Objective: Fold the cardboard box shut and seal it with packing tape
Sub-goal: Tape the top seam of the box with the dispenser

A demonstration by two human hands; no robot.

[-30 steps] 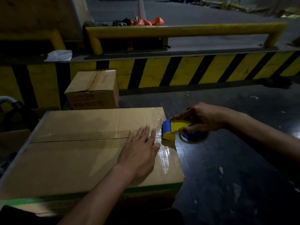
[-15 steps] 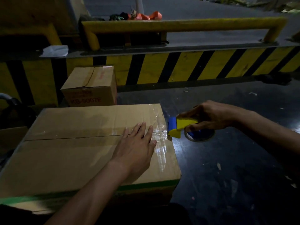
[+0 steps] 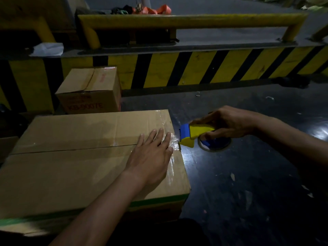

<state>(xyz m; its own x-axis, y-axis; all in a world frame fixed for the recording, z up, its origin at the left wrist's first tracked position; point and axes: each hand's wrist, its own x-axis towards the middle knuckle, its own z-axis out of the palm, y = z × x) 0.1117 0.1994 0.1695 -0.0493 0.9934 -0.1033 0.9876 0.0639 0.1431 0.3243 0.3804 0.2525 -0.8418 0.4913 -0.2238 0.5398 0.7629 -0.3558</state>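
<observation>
Flat on the box (image 3: 71, 167), left hand (image 3: 152, 157) open-palmed, right hand (image 3: 225, 124) gripping tape dispenser (image 3: 193, 134) beside it.

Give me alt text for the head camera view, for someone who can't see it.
A left hand presses flat on a closed cardboard box beside its taped centre seam, while the right hand holds a yellow and blue tape dispenser at the box's right edge. A smaller cardboard box sits behind, against a yellow-and-black striped barrier.

Loading dock (hazard-striped curb (image 3: 221, 68))
</observation>
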